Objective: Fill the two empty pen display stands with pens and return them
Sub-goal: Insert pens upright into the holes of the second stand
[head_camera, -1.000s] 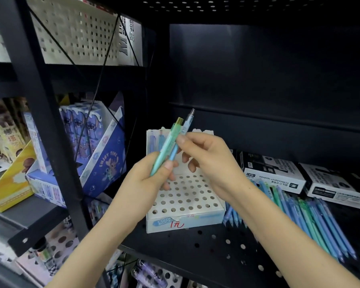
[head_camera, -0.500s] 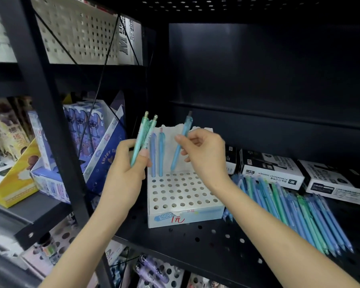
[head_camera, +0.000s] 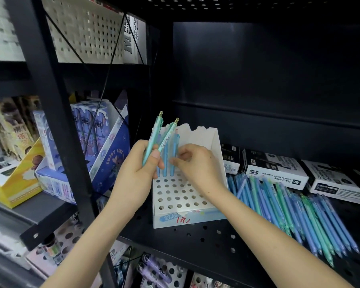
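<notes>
The blue pen (head_camera: 173, 148) held aloft a moment ago now sits third in the back row of the display stand (head_camera: 195, 217), the right hand (head_camera: 195, 163) still pinching it in its grip, while just beside it the left hand (head_camera: 137, 163) holds two teal pens (head_camera: 154, 138) in its grip, likely next.

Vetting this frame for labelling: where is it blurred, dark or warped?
Head view: sharp at centre, on the left hand gripping two teal pens and the right hand pinching a blue pen in the pen display stand; smeared at the left edge around the yellow box; shelf back wall nearly black; wide-angle lens slants the black upright.
</notes>
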A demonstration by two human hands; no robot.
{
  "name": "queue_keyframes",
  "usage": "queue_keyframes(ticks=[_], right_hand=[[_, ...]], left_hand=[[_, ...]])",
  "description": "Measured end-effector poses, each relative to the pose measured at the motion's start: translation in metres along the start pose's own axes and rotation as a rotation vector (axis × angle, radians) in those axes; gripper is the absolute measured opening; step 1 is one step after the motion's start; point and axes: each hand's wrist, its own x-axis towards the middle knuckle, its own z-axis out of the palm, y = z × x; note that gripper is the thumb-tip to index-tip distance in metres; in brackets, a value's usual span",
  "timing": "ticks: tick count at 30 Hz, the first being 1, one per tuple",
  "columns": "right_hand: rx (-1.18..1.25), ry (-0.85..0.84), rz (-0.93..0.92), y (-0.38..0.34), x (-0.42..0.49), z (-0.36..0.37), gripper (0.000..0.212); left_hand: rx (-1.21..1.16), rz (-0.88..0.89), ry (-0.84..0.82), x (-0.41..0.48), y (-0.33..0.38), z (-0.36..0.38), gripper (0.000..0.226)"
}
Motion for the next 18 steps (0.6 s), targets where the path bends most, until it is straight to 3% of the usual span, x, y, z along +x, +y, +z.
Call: queue_keyframes(ticks=[3, 6, 8, 10, 14, 18], right_hand=[[0.192, 0.124, -0.089, -0.008, -0.008, -0.014, 0.022], [0.541, -0.038, -0.139, -0.020, -0.016, -0.031, 0.017], [0.663, -0.140, -0.141, -0.022, -0.018, -0.038, 0.017], [0.714, -0.139, -0.150, -0.021, -0.018, -0.044, 0.013], [0.741, 0.145, -0.131, -0.017, -0.011, -0.061, 0.010], [0.423, 0.376, -0.171, -0.008, -0.001, -0.065, 0.016]], left_hand=[[0.016, 0.038, -0.043, 0.000, 0.001, 0.000, 0.014], [-0.014, 0.048, -0.128, 0.000, 0.005, 0.002, 0.014], [-0.063, 0.032, -0.180, 0.000, 0.008, 0.003, 0.014], [-0.079, 0.041, -0.197, 0.001, 0.010, 0.003, 0.014], [0.067, 0.129, -0.031, 0.001, 0.006, -0.001, 0.018], [0.187, 0.100, 0.163, 0.001, -0.002, -0.003, 0.013]])
